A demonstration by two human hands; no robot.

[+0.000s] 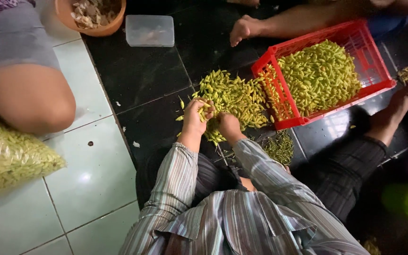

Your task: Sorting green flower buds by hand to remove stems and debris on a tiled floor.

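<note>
Striped sleeve (175,184), hands (195,115) in chillies (234,97) beside red crate (279,101).

My left hand (195,115) grips a few yellow-green chilies, small and slim, lifted at the near left edge of the pile (234,97). That pile lies loose on the dark floor tiles, its far right side touching the red crate. My right hand (227,125) rests knuckles-up on it.

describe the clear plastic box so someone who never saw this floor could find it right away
Start at the red crate heaped with yellow-green chillies on the dark floor tiles, then look left along the top of the view. The clear plastic box sits there, beside a round orange bowl. It is the only see-through, rectangular, lidded container.
</note>
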